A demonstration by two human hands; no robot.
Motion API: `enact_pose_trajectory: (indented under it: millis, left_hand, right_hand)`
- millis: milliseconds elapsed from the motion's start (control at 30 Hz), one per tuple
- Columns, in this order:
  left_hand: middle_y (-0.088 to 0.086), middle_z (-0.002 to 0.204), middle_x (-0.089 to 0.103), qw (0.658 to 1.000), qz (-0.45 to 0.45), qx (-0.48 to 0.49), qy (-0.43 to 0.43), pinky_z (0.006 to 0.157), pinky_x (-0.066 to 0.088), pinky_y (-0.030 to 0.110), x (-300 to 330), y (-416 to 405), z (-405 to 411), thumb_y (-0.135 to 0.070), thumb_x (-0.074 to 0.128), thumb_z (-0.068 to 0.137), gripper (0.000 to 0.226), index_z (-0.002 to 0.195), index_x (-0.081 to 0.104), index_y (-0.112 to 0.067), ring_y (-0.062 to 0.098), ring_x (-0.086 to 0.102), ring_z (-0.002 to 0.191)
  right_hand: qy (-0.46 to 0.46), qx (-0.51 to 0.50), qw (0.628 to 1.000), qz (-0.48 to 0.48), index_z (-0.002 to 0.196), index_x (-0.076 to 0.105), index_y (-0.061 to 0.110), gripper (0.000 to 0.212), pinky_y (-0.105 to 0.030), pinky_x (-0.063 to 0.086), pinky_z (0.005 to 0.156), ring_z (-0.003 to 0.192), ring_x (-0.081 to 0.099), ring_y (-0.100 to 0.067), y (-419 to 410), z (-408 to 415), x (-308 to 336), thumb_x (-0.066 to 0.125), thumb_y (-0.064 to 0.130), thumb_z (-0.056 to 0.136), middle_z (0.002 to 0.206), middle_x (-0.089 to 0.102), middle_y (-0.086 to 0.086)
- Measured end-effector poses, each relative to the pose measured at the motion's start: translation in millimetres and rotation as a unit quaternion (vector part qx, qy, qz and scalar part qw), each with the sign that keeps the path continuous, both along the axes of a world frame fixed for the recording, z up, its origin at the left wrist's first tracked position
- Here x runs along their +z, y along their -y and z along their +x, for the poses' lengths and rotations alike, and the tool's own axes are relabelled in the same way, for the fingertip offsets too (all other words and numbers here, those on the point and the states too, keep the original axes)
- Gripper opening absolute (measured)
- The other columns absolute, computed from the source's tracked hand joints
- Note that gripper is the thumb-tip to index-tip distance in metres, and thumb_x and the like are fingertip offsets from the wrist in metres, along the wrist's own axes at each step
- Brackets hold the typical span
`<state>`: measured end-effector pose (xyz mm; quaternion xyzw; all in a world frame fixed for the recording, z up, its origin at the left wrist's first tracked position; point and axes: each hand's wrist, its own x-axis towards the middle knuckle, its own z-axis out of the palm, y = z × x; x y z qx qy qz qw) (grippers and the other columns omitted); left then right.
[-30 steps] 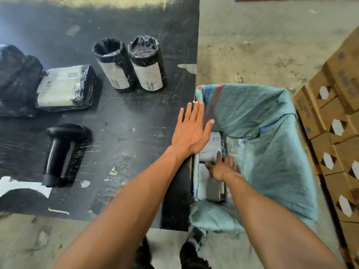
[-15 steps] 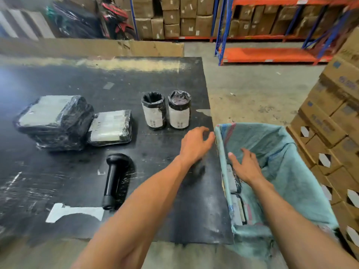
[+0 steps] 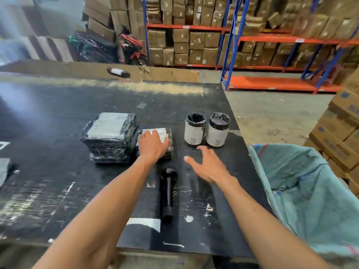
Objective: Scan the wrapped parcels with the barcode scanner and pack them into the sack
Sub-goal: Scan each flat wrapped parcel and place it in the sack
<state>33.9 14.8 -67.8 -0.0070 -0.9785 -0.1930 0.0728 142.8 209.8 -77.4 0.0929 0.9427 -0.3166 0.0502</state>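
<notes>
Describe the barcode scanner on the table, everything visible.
The barcode scanner is all black, plastic by the look, lying flat on the black table. Its rounded head points away from the person, its straight handle toward the near edge. Neither hand touches it; it lies between the two forearms, just nearer than the flat wrapped parcel.

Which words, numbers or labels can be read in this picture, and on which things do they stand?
No text can be read here.
Large flat parcel: white label on top, print blurred.
Small flat parcel under the left hand: label with print, too blurred.
Two cylindrical parcels: white labels with barcodes, too small.
Cardboard boxes at right: blue marks, unreadable.
Barcode scanner: no marking visible.
</notes>
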Motion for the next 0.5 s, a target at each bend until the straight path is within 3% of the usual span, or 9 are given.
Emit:
enact_pose_trajectory:
  millis: [100,200,367,433,500]
  left_hand:
    - [0.027,0.137,0.051,0.999,0.003,-0.014,0.035,0.100,0.042,0.046,-10.3,25.0,-7.1,-0.045,0.055,0.096,0.059,0.131,0.054,0.001,0.044,0.047,0.127]
    - [0.029,0.153,0.030,0.995,0.023,-0.037,0.094,0.107,0.037,0.048,-22.9,33.7,-15.6,-0.047,0.051,0.101,0.069,0.145,0.038,0.005,0.045,0.034,0.139]
    - [0.029,0.164,0.001,0.991,0.014,-0.048,0.128,0.122,0.011,0.051,-52.6,30.2,-18.1,-0.050,0.033,0.106,0.078,0.159,0.011,0.002,0.044,0.002,0.152]
    - [0.030,0.164,0.004,0.994,0.003,-0.049,0.097,0.122,0.010,0.050,-62.5,28.9,-15.3,-0.050,0.031,0.107,0.076,0.159,0.013,0.001,0.044,0.003,0.153]
    - [0.030,0.163,0.011,0.996,-0.016,-0.053,0.065,0.122,0.014,0.050,-66.8,31.0,-12.1,-0.050,0.031,0.107,0.073,0.158,0.018,0.000,0.044,0.008,0.152]
  right_hand:
    - [0.030,0.028,0.999,0.016,0.160,0.028,0.031,0.094,-0.051,0.042,0.109,0.142,0.049,-0.037,42.8,-5.8,-5.1,0.044,0.088,0.086,0.161,0.037,-0.010]
    - [0.065,0.028,0.997,0.033,0.160,0.026,0.031,0.099,-0.053,0.042,0.107,0.141,0.049,-0.041,73.2,-5.6,-14.7,0.045,0.091,0.083,0.160,0.035,-0.013]
    - [0.120,-0.030,0.992,0.024,0.160,0.024,0.027,0.103,-0.051,0.049,0.105,0.135,0.052,-0.043,94.6,-0.9,-30.8,0.062,0.081,0.081,0.154,0.041,-0.018]
    - [0.136,-0.073,0.987,-0.034,0.156,0.030,0.023,0.099,-0.046,0.063,0.086,0.114,0.064,-0.033,97.5,-0.3,-30.7,0.071,0.070,0.079,0.145,0.053,-0.014]
    - [0.147,-0.093,0.980,-0.099,0.152,0.037,0.019,0.088,-0.033,0.064,0.056,0.097,0.066,-0.021,99.7,-0.9,-29.6,0.076,0.054,0.080,0.134,0.059,-0.010]
